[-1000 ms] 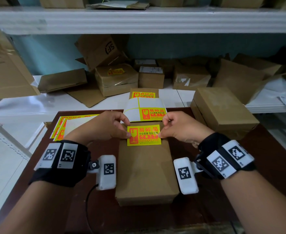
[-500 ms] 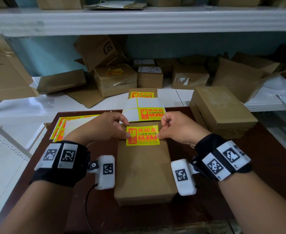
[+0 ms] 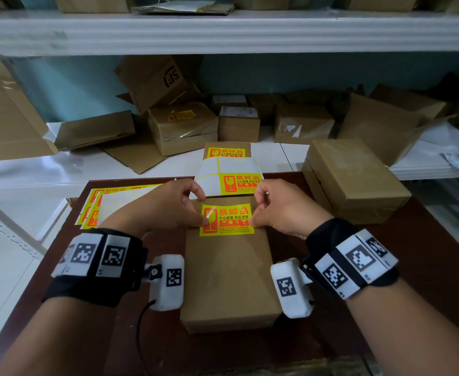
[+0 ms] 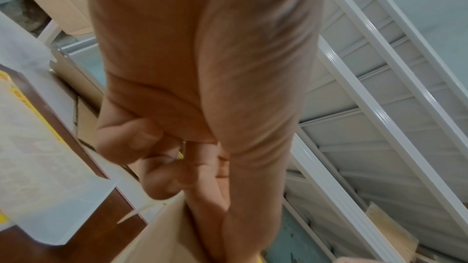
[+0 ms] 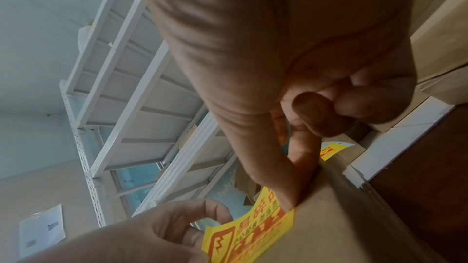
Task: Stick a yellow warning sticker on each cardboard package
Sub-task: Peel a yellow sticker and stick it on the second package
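Brown table [image 3: 426, 267] carried cardboard package [image 3: 227, 280] at centre, long side toward person. Yellow warning sticker [image 3: 227, 219] lay across package's far end. Left hand [image 3: 166, 204] pinched sticker's left edge, right hand [image 3: 282, 210] its right edge, both with fingers curled. Step in hand: laying sticker down. Next move likely called for pressing flat, smoothing outward to avoid creases. Against frame a second before, sticker sat slightly lower, flatter on package; hands barely shifted. Sticker sheet [image 3: 229, 177] lay beyond.

— What sort of place is this?
— A parcel storeroom: white metal shelving [image 3: 223, 31] across the top, cardboard boxes [image 3: 182, 126] piled mid-frame, sticker sheets [image 3: 98, 202] at left.
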